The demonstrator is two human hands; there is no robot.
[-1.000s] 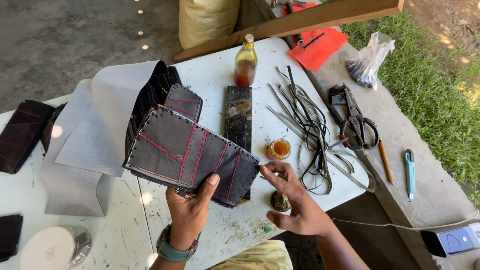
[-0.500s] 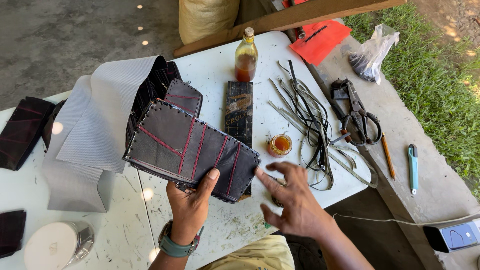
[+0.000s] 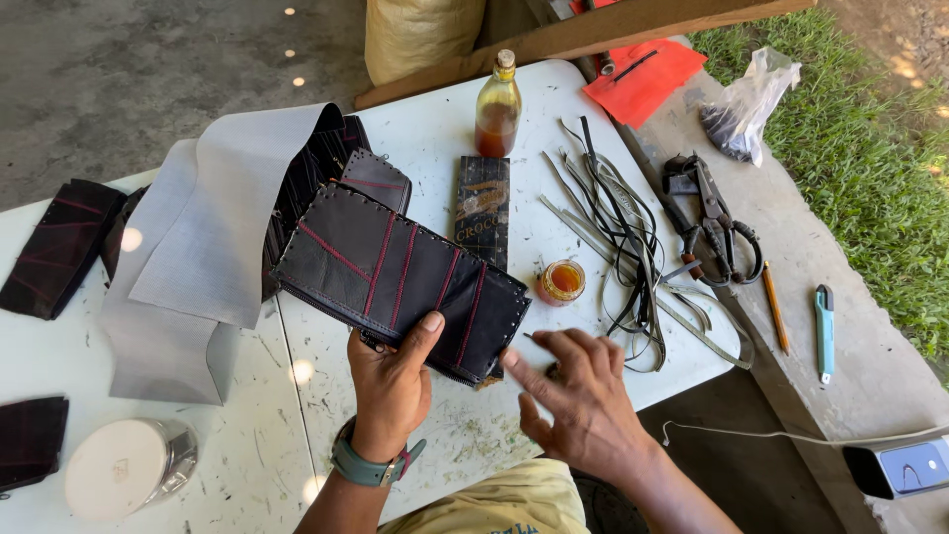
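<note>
- A white bench point(image 3: 474, 435) stands outside, with grey ground on one side and green grass on the other.
- The left hand point(image 3: 390, 381) holds a black leather pouch point(image 3: 400, 282) with red stitch lines up over the bench, thumb on top, fingers under.
- The right hand point(image 3: 583, 396) is empty, its fingers spread wide just beside the pouch.
- The pouch looks soft, bendy and light; its bottom edge seems best to hold.
- Close by sit a small orange jar point(image 3: 561, 281), black strips point(image 3: 618, 237), a brown bottle point(image 3: 498, 104) and scissors point(image 3: 714, 220).
</note>
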